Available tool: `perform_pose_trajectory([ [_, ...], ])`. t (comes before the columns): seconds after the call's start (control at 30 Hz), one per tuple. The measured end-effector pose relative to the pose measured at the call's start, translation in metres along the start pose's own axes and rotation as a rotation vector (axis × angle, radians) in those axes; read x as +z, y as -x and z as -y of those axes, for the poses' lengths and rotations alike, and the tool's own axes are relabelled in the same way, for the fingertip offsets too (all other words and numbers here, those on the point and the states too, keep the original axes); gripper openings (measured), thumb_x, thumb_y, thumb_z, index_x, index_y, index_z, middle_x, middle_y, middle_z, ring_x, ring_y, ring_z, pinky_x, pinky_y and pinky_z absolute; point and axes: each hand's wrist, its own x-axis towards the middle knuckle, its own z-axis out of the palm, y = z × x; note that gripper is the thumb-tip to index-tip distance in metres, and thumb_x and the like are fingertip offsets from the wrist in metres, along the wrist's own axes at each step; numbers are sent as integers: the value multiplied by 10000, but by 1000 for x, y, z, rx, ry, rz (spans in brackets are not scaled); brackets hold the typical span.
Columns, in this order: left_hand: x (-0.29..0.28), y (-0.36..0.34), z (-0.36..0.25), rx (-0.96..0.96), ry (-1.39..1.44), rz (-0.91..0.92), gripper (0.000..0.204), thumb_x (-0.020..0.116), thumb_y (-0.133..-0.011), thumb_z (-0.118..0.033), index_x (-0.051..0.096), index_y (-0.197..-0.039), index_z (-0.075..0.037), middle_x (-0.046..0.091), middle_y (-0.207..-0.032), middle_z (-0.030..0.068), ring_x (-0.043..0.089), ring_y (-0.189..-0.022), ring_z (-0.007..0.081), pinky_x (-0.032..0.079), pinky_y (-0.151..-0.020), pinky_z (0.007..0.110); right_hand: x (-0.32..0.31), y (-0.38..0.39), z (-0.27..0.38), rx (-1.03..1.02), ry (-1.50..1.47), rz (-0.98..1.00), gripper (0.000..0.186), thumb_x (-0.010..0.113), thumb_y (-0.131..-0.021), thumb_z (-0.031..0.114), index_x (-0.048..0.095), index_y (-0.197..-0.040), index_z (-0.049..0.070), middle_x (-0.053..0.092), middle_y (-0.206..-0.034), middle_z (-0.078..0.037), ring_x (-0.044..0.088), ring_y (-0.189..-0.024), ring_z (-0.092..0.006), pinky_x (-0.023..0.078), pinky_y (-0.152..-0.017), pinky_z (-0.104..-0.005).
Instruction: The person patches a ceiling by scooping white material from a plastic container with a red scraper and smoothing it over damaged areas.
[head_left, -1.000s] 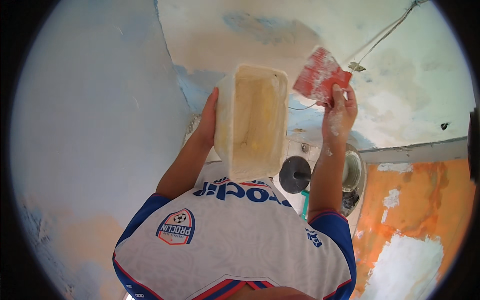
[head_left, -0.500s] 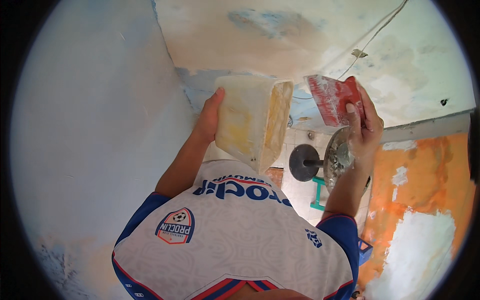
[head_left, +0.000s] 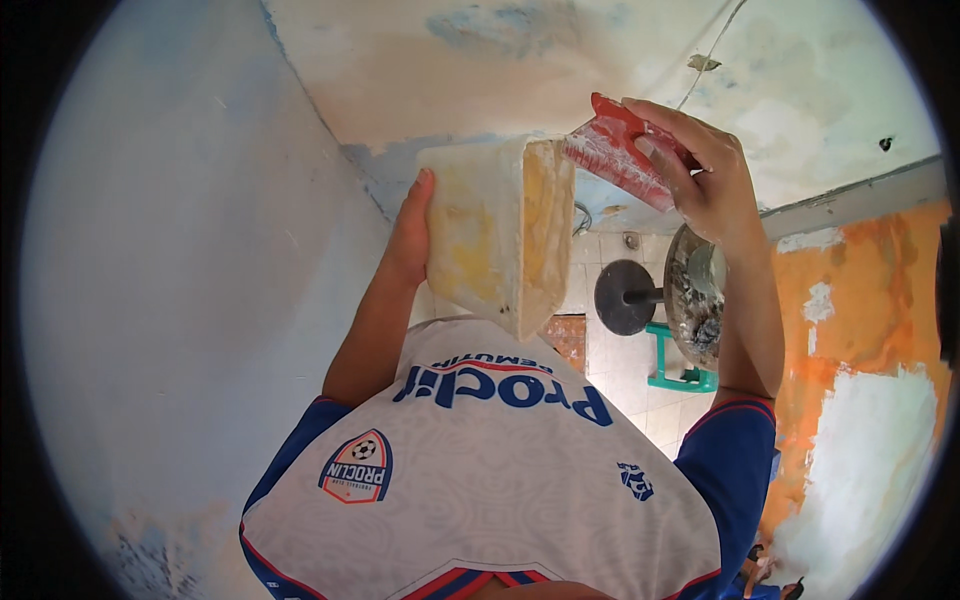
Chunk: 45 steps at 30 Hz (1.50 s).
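The left hand [head_left: 408,235] grasps a pale, yellow-stained tub [head_left: 470,225] by its nine-o'clock side, the opening turned toward three. The right hand [head_left: 718,170] grips a red scraper [head_left: 615,150] at the tub's two o'clock, blade beside the rim, contact unclear. Beyond, toward four, stands a green stool [head_left: 690,381].

The left hand [head_left: 411,232] grips upright while the right hand [head_left: 712,175] pinches, angled inward.

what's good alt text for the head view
A left hand holds a pale, stained tub, its open side toward the right hand, which grips a smeared red spreader close by. Beyond are a patchy wall and a green stool.
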Motion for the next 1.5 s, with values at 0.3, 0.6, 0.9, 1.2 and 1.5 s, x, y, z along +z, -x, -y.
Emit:
perform_pose_trajectory([
  [0.3, 10, -6, -11, 76, -15, 14, 652, 390, -1083, -580, 590, -1356, -23, 692, -1246, 118, 697, -1112, 217, 568, -969, 376, -1, 12, 19, -14, 67, 218, 427, 676, -890, -57, 686, -1312, 7, 686, -792, -165, 625, -650, -249, 499, -634, -337],
  [0.6, 9, -7, -8, 35, 38, 7, 629, 426, -1082, -557, 580, -1372, -21, 683, -1267, 128, 691, -1120, 229, 565, -973, 384, 4, 10, 28, 20, 40, 234, 390, 666, -890, -54, 708, -1273, 1, 673, -747, -168, 622, -597, -239, 495, -598, -338],
  [0.9, 6, -4, -10, -26, 42, -14, 614, 438, -1071, -550, 581, -1369, -33, 676, -1273, 123, 672, -1144, 222, 549, -990, 383, 16, 8, 17, 219, -48, 55, 374, 653, -921, -45, 700, -1289, 5, 741, -827, -165, 653, -643, -152, 515, -639, -286],
  [1.2, -3, -2, -10, 53, 89, -9, 605, 415, -1077, -555, 587, -1351, -43, 678, -1250, 123, 678, -1125, 220, 559, -970, 379, 24, 9, 27, 116, -17, 73, 378, 636, -952, -47, 693, -1317, 29, 769, -864, -79, 615, -650, -68, 498, -611, -246],
  [1.5, -7, -2, -20, 73, 75, -85, 610, 422, -1073, -568, 589, -1349, -50, 683, -1240, 119, 683, -1110, 217, 563, -963, 377, 30, 6, 40, 142, 20, 290, 375, 628, -940, -19, 696, -1307, 26, 780, -872, -144, 727, -722, -154, 554, -692, -275],
])
